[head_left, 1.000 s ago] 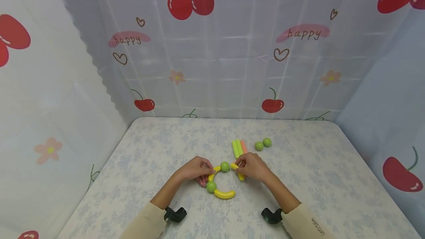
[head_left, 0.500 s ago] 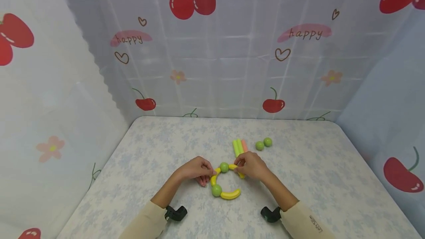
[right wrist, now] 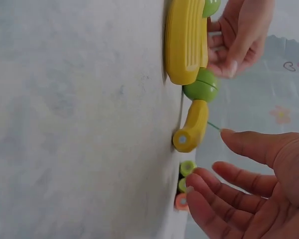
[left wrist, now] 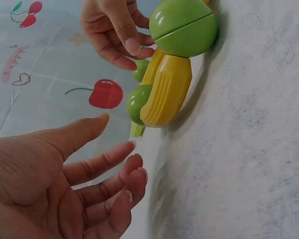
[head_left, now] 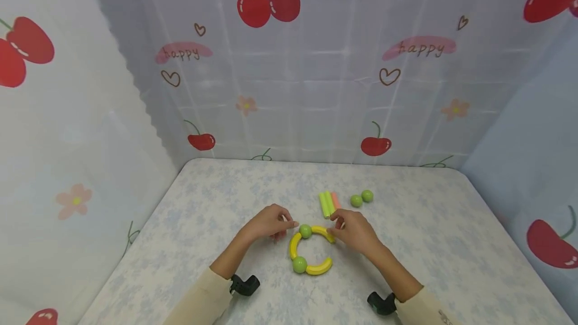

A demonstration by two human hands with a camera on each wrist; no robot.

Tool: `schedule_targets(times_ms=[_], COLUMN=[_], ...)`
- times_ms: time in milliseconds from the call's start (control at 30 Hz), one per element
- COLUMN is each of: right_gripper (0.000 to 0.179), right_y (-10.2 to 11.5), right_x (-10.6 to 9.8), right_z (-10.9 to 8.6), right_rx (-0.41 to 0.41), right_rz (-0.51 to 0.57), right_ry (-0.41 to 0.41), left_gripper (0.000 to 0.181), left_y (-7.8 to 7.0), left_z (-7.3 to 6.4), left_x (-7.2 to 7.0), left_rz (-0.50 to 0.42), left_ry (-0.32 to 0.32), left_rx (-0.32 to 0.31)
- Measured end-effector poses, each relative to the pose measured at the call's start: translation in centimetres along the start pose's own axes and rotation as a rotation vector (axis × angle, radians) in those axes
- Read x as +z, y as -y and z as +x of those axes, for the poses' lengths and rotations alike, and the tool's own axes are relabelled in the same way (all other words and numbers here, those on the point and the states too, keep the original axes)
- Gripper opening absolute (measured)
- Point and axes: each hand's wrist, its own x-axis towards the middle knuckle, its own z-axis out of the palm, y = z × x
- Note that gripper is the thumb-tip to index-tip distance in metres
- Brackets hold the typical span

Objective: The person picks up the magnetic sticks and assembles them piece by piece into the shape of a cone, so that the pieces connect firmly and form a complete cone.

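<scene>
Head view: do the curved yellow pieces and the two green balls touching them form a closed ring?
No, a visible gap separates the upper right yellow piece from the lower yellow piece.

Open gap between right ends of far banana [head_left: 322, 230] and near banana [head_left: 319, 269]; sticks [head_left: 330, 203] obstruct just beyond right hand [head_left: 356, 229].

Left grip [head_left: 270, 222] off banana [head_left: 294, 246], right grip [head_left: 356, 230] loosened
</scene>
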Motion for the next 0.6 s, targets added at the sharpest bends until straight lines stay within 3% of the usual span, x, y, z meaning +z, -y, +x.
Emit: schedule_targets(times_ms=[100,200,400,600], right_gripper=[0.022,0.020,0.034,0.043], right_y=[0.0,-0.1,0.3,0.4], right_x=[-0.5,-0.8,-0.2,0.8], right_z=[-1.4,-3.0,-5.1,-5.6], right_rx=[0.039,0.089,0.104,0.046], right_rz=[-0.008,0.006,0.036,0.057], right_ry=[0.011,0.065,0.210,0.230], left_gripper=[0.022,0.018,0.013,0.011], left_y=[-0.7,-1.4,-2.3,-3.0], left_z=[1.0,2.3,4.2,5.2], left_x=[0.2,0.8,1.9,2.8], left_rz=[0.080,0.156,0.182,0.167], left_ry=[-0.051,-0.051,0.035,0.115], left_rx=[0.050,0.085,0.137,0.193])
